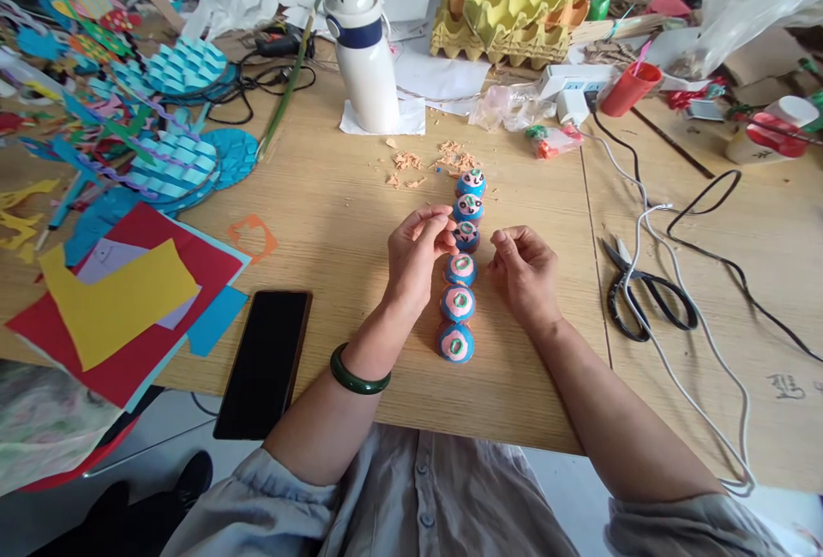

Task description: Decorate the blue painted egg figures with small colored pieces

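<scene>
A row of several small blue domes with pink patches runs away from me, among them the nearest dome (456, 343). Each carries a small green ring, and the far three also have dark marks on the pink. Orange edges show under some domes. My left hand (417, 253) is over the left side of the third dome (466, 236) from the far end, thumb and fingertips pinched together. To the right of the row, my right hand (524, 272) is closed with thumb against forefinger. Anything in either pinch is too small or hidden to make out.
Orange scraps (406, 161) lie beyond the row, before a white bottle (368, 68). Scissors (649, 291) and loose cables (700, 317) are on the right. A phone (265, 360) and coloured paper (129, 300) lie left. Egg trays (527, 0) are stacked at the back.
</scene>
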Demonstrator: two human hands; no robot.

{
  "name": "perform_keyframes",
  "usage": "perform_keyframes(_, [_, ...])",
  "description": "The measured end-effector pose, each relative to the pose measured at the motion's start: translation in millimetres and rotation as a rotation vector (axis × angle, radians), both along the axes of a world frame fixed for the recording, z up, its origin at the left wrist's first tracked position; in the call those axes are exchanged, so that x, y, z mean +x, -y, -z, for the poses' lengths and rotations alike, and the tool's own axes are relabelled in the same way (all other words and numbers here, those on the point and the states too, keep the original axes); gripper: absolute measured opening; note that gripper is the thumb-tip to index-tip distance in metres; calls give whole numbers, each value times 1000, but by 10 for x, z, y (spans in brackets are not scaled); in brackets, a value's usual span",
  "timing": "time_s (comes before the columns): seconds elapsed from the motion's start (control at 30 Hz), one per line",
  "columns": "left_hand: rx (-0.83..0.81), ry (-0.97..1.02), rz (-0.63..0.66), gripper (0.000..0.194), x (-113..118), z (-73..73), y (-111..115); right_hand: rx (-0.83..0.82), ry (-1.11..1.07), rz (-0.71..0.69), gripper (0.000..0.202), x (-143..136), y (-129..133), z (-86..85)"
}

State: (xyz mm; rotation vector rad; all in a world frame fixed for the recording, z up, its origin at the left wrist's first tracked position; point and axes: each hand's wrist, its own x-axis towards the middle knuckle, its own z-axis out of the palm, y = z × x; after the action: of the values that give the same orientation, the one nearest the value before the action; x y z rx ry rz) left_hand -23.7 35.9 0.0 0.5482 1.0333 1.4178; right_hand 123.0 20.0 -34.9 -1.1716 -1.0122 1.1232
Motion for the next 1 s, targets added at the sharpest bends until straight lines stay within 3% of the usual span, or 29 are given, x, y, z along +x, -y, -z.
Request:
perform_keyframes(0.37, [15, 166, 229, 16, 18, -81, 73, -17, -140, -40, 44, -4, -20, 25])
perform_keyframes(0.47, [20, 170, 278, 6, 34, -78, 82, -8, -134, -18, 39, 0, -17, 49])
perform_keyframes(0.7, [30, 149, 265, 18, 6, -100, 69, -19, -195, 18, 40, -20, -20, 7])
perform_keyframes(0.77, [46, 89, 248, 14, -6, -90, 75, -22, -207, 4, 42, -28, -17, -14])
perform_keyframes(0.87, [89, -153, 265, 11, -7, -51, 100, -18, -189, -8, 44, -34, -7, -28])
perform_keyframes(1.0, [295, -494, 318, 14, 6, 13, 134, -9, -142, -32, 48, -32, 9, -25])
